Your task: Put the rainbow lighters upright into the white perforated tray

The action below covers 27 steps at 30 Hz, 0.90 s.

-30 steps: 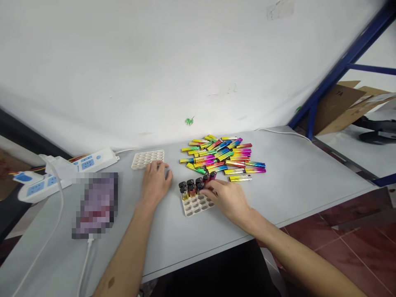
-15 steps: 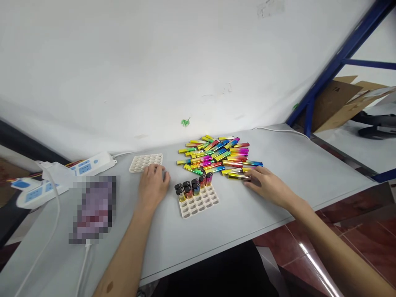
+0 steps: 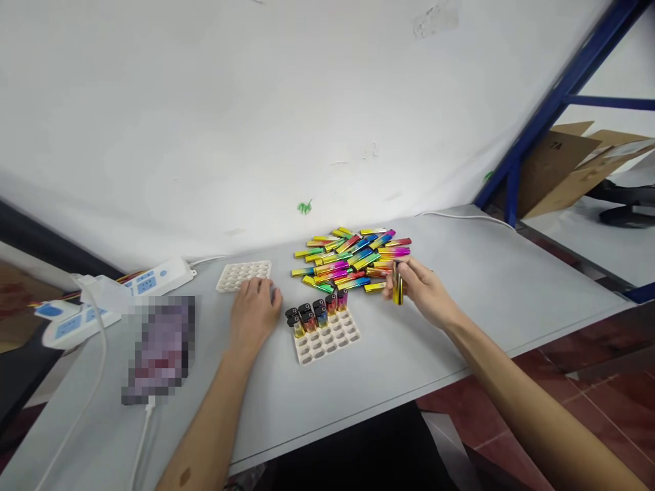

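Observation:
A heap of shiny rainbow-coloured lighters (image 3: pixel 353 258) lies on the grey table (image 3: pixel 460 320). In front of it sits a cream tray with oval holes (image 3: pixel 330 339); several lighters (image 3: pixel 317 312) stand upright in its back row. My right hand (image 3: pixel 422 290) hovers right of the tray, closed on a gold lighter (image 3: pixel 398 288) held upright. My left hand (image 3: pixel 254 308) rests on the table left of the tray, fingers loosely curled, holding nothing I can see. A second holed tray (image 3: pixel 240 274), with nothing in it, lies just behind that hand.
White power strips (image 3: pixel 153 276) with cables lie at the left. A blurred phone (image 3: pixel 161 344) on a white cable lies near the left forearm. A blue metal rack (image 3: pixel 542 116) with cardboard stands at the right. The table's front edge is close.
My right hand left the tray, reached to the heap's right edge, and has now lifted a gold lighter off the table. The left hand stayed put.

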{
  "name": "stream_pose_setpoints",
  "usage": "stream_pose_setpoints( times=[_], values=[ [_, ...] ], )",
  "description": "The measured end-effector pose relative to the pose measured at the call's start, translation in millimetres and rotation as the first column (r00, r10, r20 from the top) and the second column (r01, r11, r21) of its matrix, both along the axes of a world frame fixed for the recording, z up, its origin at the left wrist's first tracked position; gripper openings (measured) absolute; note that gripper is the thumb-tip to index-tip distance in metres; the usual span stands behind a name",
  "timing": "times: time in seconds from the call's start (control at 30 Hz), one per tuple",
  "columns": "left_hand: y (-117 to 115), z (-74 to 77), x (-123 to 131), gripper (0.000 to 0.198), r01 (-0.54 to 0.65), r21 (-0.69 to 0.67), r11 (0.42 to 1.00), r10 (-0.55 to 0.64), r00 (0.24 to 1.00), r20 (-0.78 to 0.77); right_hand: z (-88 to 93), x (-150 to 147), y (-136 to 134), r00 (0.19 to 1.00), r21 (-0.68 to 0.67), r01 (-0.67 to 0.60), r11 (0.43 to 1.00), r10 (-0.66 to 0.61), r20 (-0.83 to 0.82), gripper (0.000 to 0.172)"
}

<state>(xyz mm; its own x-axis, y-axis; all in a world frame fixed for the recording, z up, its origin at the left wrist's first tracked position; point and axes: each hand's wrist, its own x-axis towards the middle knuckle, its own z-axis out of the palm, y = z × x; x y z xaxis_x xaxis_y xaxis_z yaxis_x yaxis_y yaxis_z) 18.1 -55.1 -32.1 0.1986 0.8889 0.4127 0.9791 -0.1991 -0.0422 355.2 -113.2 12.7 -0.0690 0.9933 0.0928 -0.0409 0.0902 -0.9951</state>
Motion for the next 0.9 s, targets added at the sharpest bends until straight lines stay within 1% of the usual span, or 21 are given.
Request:
stream_pose_setpoints(
  times=[0.07, 0.13, 0.27, 0.37, 0.53, 0.7, 0.9],
  values=[
    [-1.0, 0.1, 0.3, 0.026, -0.002, -0.002, 1.000, 0.002, 1.000, -0.012, -6.0, -12.8, 13.3, 0.995, -0.040, -0.024, 0.999, 0.020, -0.093, 0.038],
    [-1.6, 0.6, 1.1, 0.026, -0.005, -0.006, 1.000, 0.004, 1.000, -0.023, -10.1, -23.4, 26.1, 0.990, -0.096, -0.034, 0.995, 0.021, -0.142, 0.044],
    [-1.8, 3.2, 4.1, 0.025, -0.009, -0.016, 1.000, 0.008, 0.999, -0.041, -12.3, -34.1, 40.0, 0.990, -0.187, -0.030, 0.982, 0.003, -0.143, 0.056],
    [-1.7, 5.2, 5.7, 0.024, -0.013, -0.019, 1.000, 0.011, 0.998, -0.056, -14.5, -34.4, 39.8, 0.984, -0.214, -0.058, 0.975, 0.020, -0.175, 0.057],
    [-1.0, 7.1, 4.5, 0.025, 0.006, -0.030, 1.000, -0.009, 0.994, -0.108, -22.3, -32.6, 34.3, 0.961, -0.242, -0.116, 0.963, 0.047, -0.273, 0.050],
    [0.9, 11.1, 3.8, 0.026, 0.049, -0.059, 0.997, -0.057, 0.987, -0.153, -25.1, -34.6, 31.2, 0.955, -0.280, -0.141, 0.949, 0.056, -0.290, 0.049],
    [1.1, 13.2, 5.5, 0.024, 0.050, -0.070, 0.996, -0.059, 0.990, -0.130, -25.3, -36.2, 27.5, 0.957, -0.313, -0.137, 0.940, 0.045, -0.286, 0.054]
  ],
)
